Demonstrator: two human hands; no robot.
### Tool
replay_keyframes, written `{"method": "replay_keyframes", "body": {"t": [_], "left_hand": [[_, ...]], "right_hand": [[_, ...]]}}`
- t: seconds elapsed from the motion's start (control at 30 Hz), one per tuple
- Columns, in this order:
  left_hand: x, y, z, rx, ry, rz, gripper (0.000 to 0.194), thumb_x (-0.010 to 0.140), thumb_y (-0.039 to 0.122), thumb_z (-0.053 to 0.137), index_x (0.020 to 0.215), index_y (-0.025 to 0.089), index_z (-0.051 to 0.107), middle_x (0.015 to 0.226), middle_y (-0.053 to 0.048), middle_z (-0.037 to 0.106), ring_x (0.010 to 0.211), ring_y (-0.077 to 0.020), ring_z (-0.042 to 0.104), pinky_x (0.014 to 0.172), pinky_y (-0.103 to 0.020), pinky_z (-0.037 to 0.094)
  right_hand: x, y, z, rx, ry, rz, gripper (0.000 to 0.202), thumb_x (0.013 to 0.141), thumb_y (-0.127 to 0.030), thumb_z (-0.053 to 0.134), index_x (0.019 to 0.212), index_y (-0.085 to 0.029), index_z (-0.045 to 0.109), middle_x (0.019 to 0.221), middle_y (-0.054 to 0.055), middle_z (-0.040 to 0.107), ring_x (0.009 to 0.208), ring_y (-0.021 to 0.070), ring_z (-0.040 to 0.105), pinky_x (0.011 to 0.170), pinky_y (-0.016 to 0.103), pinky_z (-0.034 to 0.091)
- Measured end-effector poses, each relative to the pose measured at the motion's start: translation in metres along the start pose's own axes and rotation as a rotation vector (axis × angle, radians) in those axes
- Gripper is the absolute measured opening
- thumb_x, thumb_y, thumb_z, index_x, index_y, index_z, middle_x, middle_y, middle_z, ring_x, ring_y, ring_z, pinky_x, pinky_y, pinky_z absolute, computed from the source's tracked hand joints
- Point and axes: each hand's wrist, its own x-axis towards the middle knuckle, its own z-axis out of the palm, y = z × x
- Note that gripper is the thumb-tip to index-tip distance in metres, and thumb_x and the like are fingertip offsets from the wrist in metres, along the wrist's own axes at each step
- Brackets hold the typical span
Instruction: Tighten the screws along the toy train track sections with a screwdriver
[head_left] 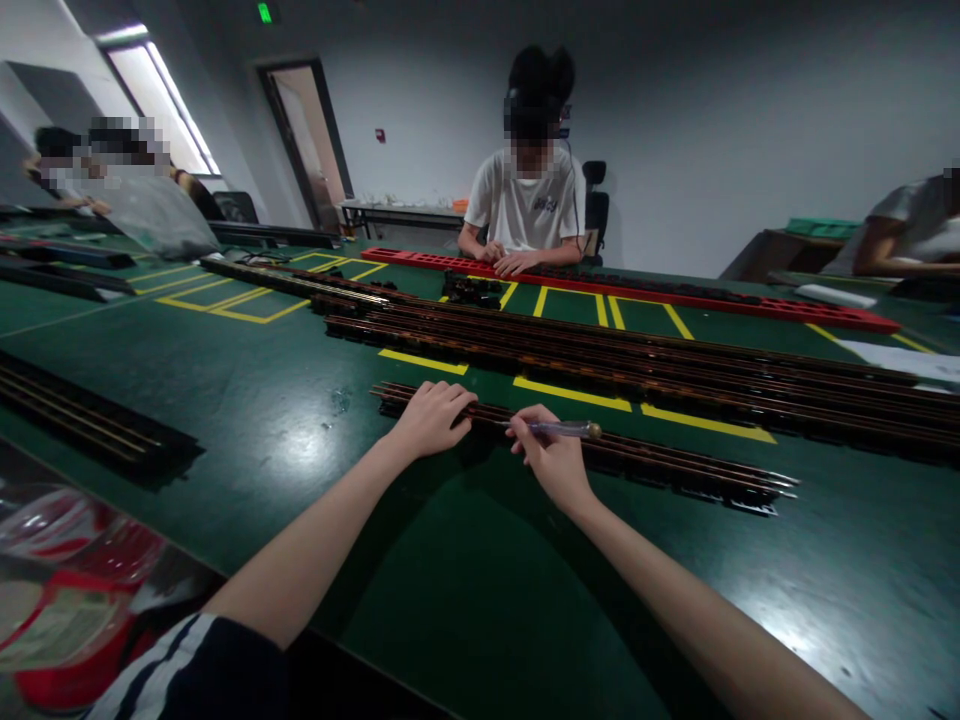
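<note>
A long black strip with copper-coloured rods along it [675,465] lies crosswise before me on the green table. My left hand [431,418] is bent over the strip's left part, fingers on its far side and thumb on the near side. In my right hand [555,465] is a slim screwdriver [566,429] with a translucent handle, pinched between thumb and fingers. Its thin shaft points left at the strip, close to my left thumb. Whether the tip touches the strip I cannot tell.
Beyond lies a row of similar long strips [600,350], and another bundle [82,415] is at the left. A person [529,200] sits opposite behind a red slotted rail [750,303]. Yellow tape [570,394] marks the green table [262,420]. Red-labelled packages [71,610] are at lower left.
</note>
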Motion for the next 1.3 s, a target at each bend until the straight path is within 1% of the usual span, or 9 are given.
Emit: {"method": "replay_keyframes", "body": {"t": [0.23,0.47,0.63,0.73,0.87,1.07,1.3], "left_hand": [[0.0002,0.0,0.0002,0.0,0.008,-0.001,0.03,0.086,0.026,0.047,0.112,0.017,0.06,0.108,-0.009,0.066,0.094,-0.0242,0.058,0.081,-0.038,0.041],[0.0004,0.001,-0.0005,-0.008,-0.01,-0.014,0.031,0.086,0.027,0.047,0.112,0.015,0.059,0.109,-0.009,0.066,0.094,-0.0244,0.058,0.082,-0.038,0.041],[0.0007,0.0015,-0.0009,-0.014,-0.011,-0.017,0.031,0.086,0.028,0.048,0.112,0.015,0.059,0.109,-0.01,0.066,0.094,-0.0246,0.058,0.082,-0.038,0.041],[0.0006,0.0016,-0.0007,-0.014,0.004,-0.014,0.03,0.086,0.028,0.048,0.111,0.016,0.06,0.108,-0.009,0.066,0.093,-0.0241,0.058,0.081,-0.038,0.041],[0.0003,0.0005,-0.0008,-0.007,-0.006,-0.009,0.03,0.086,0.028,0.047,0.112,0.016,0.059,0.108,-0.009,0.066,0.093,-0.0237,0.058,0.081,-0.037,0.041],[-0.0011,-0.0032,-0.0028,0.082,-0.002,0.032,0.031,0.086,0.028,0.045,0.112,0.017,0.06,0.105,-0.009,0.066,0.092,-0.0243,0.059,0.078,-0.037,0.04],[-0.0018,-0.0041,-0.0051,0.121,-0.031,0.013,0.032,0.087,0.027,0.045,0.114,0.016,0.059,0.106,-0.01,0.066,0.094,-0.0259,0.059,0.079,-0.039,0.039]], "right_hand": [[-0.0001,-0.0009,-0.0006,-0.007,0.062,-0.005,0.029,0.087,-0.046,0.053,0.077,-0.019,0.055,0.067,0.003,0.064,0.052,0.013,0.06,0.041,0.021,0.043],[-0.001,0.0004,-0.0018,-0.037,0.123,-0.008,0.027,0.088,-0.043,0.052,0.075,-0.019,0.055,0.064,0.002,0.064,0.049,0.0128,0.059,0.042,0.021,0.044],[-0.0007,0.0013,-0.0021,-0.056,0.083,0.0,0.03,0.088,-0.046,0.052,0.076,-0.019,0.056,0.063,0.002,0.064,0.05,0.0134,0.06,0.042,0.021,0.044],[-0.0008,0.0006,-0.0023,-0.055,0.086,-0.002,0.031,0.088,-0.048,0.051,0.076,-0.019,0.056,0.064,0.002,0.065,0.049,0.0133,0.06,0.041,0.021,0.044],[-0.0008,-0.0007,-0.0025,-0.053,0.085,-0.006,0.032,0.088,-0.049,0.051,0.076,-0.02,0.056,0.064,0.003,0.065,0.049,0.0132,0.06,0.041,0.021,0.043],[-0.0011,-0.0011,-0.0017,-0.037,0.059,-0.023,0.032,0.088,-0.049,0.052,0.077,-0.02,0.056,0.067,0.003,0.066,0.05,0.0131,0.06,0.042,0.022,0.044],[-0.0013,-0.0002,-0.0019,-0.036,0.046,-0.03,0.031,0.089,-0.048,0.052,0.078,-0.019,0.057,0.069,0.003,0.066,0.051,0.0129,0.059,0.042,0.022,0.043]]}}
